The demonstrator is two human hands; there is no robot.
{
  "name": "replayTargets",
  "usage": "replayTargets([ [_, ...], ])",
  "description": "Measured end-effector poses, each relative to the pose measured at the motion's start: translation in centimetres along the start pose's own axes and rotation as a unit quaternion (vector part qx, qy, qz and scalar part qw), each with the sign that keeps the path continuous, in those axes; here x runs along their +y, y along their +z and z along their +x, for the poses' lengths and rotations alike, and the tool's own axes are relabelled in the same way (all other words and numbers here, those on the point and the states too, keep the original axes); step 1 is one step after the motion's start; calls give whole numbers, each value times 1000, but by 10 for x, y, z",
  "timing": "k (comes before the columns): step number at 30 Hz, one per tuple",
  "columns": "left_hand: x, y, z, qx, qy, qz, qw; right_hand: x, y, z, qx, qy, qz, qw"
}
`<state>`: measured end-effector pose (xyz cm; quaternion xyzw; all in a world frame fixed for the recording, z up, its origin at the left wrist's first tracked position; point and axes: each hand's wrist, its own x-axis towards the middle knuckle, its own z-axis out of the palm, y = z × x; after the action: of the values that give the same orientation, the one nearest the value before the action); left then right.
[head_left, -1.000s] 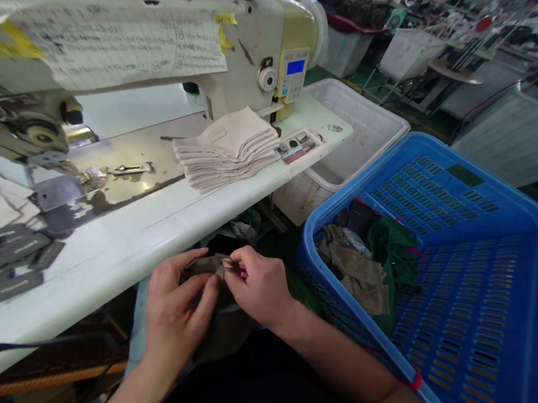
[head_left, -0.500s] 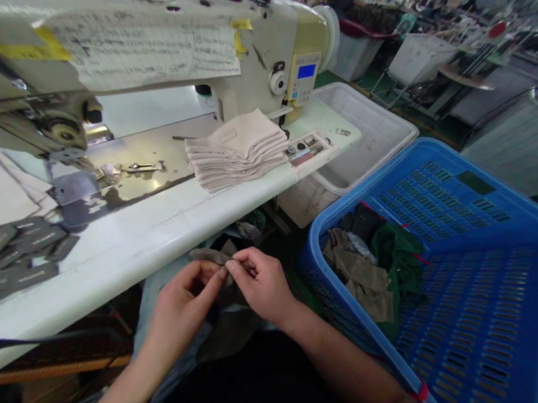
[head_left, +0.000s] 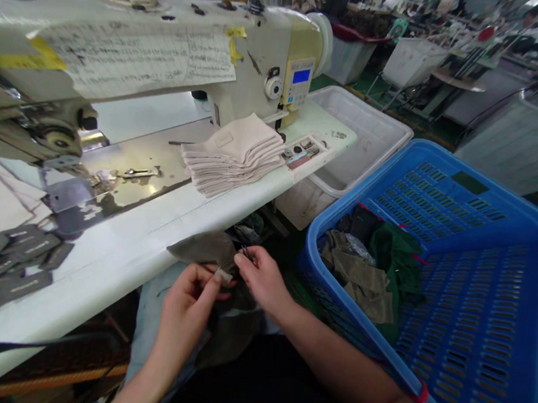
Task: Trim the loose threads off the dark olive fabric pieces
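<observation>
Over my lap, just off the table edge, a brown-grey fabric piece (head_left: 206,246) hangs between my hands. My left hand (head_left: 185,305) is closed, pinching the cloth at a small pale tab (head_left: 222,277) between thumb and fingers. Close beside it, my right hand (head_left: 266,286) is closed round a small dark pointed tool (head_left: 244,251), mostly hidden by the fingers, so its exact kind is unclear. More brown-grey cloth (head_left: 230,335) drapes below the hands.
A sewing machine (head_left: 173,18) stands on the white table (head_left: 140,239). On the table are a stack of beige fabric pieces (head_left: 235,153) and several dark grey tabs (head_left: 7,264). To the right stands a blue basket (head_left: 424,372) with cloth inside, before a white bin (head_left: 365,109).
The cloth has been spread out wider to the left, over the table edge. My hands have parted slightly; the pale tab and dark tool now show.
</observation>
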<state>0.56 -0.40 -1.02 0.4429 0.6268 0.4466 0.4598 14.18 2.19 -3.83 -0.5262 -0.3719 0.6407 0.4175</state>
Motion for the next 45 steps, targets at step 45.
replayTargets([
  [45, -12, -3, -5, 23, 230, 214, 949, -14, -4, -15, -127, -69, -58, 988],
])
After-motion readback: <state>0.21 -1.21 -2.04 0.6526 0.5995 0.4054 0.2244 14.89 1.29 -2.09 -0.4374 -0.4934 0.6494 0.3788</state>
